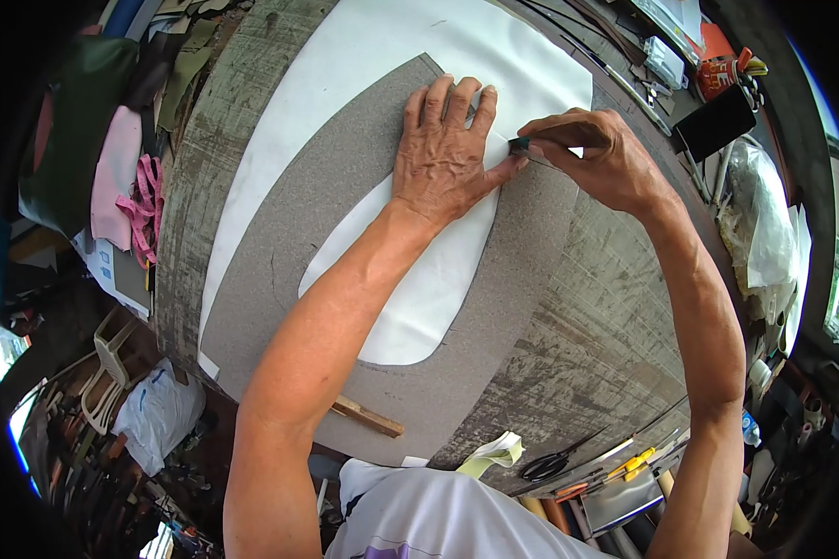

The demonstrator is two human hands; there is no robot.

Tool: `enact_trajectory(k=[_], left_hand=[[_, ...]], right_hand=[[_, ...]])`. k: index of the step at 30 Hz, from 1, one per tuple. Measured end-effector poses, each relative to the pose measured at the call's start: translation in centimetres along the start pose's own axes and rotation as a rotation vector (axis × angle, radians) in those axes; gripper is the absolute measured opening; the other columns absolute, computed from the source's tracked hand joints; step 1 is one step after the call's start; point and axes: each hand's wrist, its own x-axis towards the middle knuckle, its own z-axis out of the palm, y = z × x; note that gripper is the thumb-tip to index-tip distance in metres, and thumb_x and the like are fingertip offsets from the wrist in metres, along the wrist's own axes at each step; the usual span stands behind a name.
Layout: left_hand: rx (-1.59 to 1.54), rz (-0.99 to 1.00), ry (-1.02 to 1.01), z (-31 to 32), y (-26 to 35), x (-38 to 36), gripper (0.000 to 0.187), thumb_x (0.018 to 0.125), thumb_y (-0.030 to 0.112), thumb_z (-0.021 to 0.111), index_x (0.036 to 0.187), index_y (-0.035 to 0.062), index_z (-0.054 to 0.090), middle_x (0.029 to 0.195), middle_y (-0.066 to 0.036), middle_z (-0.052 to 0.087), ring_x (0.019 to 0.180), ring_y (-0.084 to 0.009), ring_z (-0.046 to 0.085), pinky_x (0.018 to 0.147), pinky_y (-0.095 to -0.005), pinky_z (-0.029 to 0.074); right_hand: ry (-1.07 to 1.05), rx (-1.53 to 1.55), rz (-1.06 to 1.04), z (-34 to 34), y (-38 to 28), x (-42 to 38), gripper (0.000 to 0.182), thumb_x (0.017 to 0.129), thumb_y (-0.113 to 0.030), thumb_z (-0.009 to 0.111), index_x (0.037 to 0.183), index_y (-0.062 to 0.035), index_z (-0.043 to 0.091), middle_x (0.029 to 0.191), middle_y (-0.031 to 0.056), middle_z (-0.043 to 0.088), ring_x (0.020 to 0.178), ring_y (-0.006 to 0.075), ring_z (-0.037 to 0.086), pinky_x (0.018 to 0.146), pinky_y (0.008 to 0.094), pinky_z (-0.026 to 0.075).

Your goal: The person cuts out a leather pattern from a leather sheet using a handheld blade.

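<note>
My left hand (443, 154) lies spread on a grey-brown U-shaped template (270, 233) and the white sheet (401, 317) that shows inside its curve. Its thumb reaches right, close to the template's inner edge. In my right hand (592, 154) a small dark object (520, 144) is pinched between thumb and fingers, its tip at that edge beside my left thumb. What exactly the object is cannot be made out. More of the white sheet extends beyond the template at the top and left.
The worn table (615, 307) extends to the right. A wooden stick (368, 416) lies at the near edge. Black scissors (543, 466) and yellow-handled tools (639, 463) are at the lower right. A phone (716, 123) stands at the upper right, and pink tape (144, 210) hangs left.
</note>
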Motion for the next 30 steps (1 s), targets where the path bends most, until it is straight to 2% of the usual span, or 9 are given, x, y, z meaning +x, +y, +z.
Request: enact_trajectory(k=[10,15,18,19,22,23,26,27,30], left_hand=[[0.028,0.007,-0.025,-0.1,-0.3,-0.2,0.084,0.086,0.071,0.062,0.144,0.0112,0.048,0.14,-0.01,0.041,0.14,-0.0295,0.028,0.119,-0.0492,0.022],[0.043,0.007,-0.034,-0.1,-0.2,-0.3,0.086,0.087,0.073,0.058,0.144,0.01,0.048,0.141,-0.012,0.04,0.141,-0.0302,0.027,0.12,-0.0499,0.021],[0.037,0.008,-0.046,-0.2,-0.1,0.0,0.088,0.086,0.073,0.059,0.145,0.0078,0.047,0.141,-0.012,0.04,0.141,-0.0306,0.027,0.12,-0.0504,0.021],[0.032,0.008,-0.051,-0.3,-0.2,-0.1,0.09,0.086,0.073,0.059,0.145,0.006,0.045,0.142,-0.013,0.04,0.141,-0.0308,0.027,0.12,-0.0509,0.021],[-0.055,-0.01,0.026,0.1,-0.2,-0.1,0.099,0.084,0.073,0.063,0.145,-0.0009,0.039,0.14,-0.016,0.038,0.139,-0.0337,0.028,0.118,-0.053,0.022],[-0.095,-0.013,0.069,0.3,-0.4,0.0,0.102,0.083,0.073,0.064,0.145,-0.0034,0.037,0.14,-0.018,0.037,0.138,-0.0349,0.029,0.117,-0.0538,0.022],[0.004,-0.065,0.106,-0.6,0.2,0.0,0.11,0.076,0.072,0.071,0.141,-0.0085,0.034,0.137,-0.022,0.035,0.135,-0.0388,0.03,0.114,-0.0561,0.024],[0.01,-0.087,0.104,-0.5,0.2,0.0,0.109,0.072,0.072,0.075,0.135,-0.0084,0.038,0.135,-0.023,0.035,0.133,-0.0406,0.03,0.112,-0.0571,0.024],[-0.009,-0.098,0.099,-0.2,0.1,-0.1,0.105,0.071,0.072,0.076,0.129,-0.0077,0.041,0.132,-0.022,0.036,0.133,-0.0408,0.031,0.112,-0.0577,0.025]], right_hand=[[-0.032,-0.118,-0.013,-1.4,0.9,-0.6,0.022,0.096,-0.018,0.068,0.114,-0.008,0.075,0.109,0.0127,0.076,0.103,0.023,0.073,0.095,0.0395,0.059],[-0.034,-0.105,-0.015,-1.8,1.3,-1.3,0.023,0.096,-0.024,0.069,0.113,-0.0115,0.076,0.102,0.0096,0.077,0.089,0.0211,0.074,0.083,0.0377,0.062],[0.225,0.081,-0.12,-2.3,1.2,-2.5,0.023,0.096,-0.028,0.069,0.111,-0.0114,0.077,0.1,0.0097,0.077,0.09,0.0195,0.074,0.079,0.0349,0.06],[0.422,0.082,-0.117,-2.3,1.3,-2.8,0.023,0.099,-0.022,0.063,0.115,-0.0072,0.073,0.102,0.0116,0.075,0.092,0.0198,0.071,0.078,0.0346,0.057],[0.687,-0.027,0.159,-1.6,3.2,-1.7,0.025,0.099,-0.016,0.056,0.119,-0.0037,0.066,0.104,0.0149,0.071,0.092,0.0241,0.069,0.079,0.0398,0.056],[0.594,-0.184,0.28,-1.0,3.9,-0.7,0.026,0.096,-0.011,0.052,0.118,-0.0002,0.06,0.104,0.0184,0.066,0.09,0.0294,0.067,0.08,0.045,0.056],[0.518,-0.379,0.509,2.0,0.3,0.0,0.044,0.09,-0.029,0.071,0.116,0.0028,0.056,0.102,0.0236,0.065,0.098,0.038,0.069,0.085,0.0482,0.056],[0.515,-0.337,0.496,2.3,0.0,0.2,0.05,0.087,-0.032,0.074,0.118,0.0033,0.055,0.102,0.0239,0.066,0.099,0.0382,0.07,0.086,0.0481,0.056],[0.506,-0.178,0.465,3.5,0.3,1.1,0.064,0.08,-0.035,0.083,0.12,0.0051,0.054,0.098,0.0245,0.067,0.099,0.0375,0.071,0.086,0.047,0.056]])
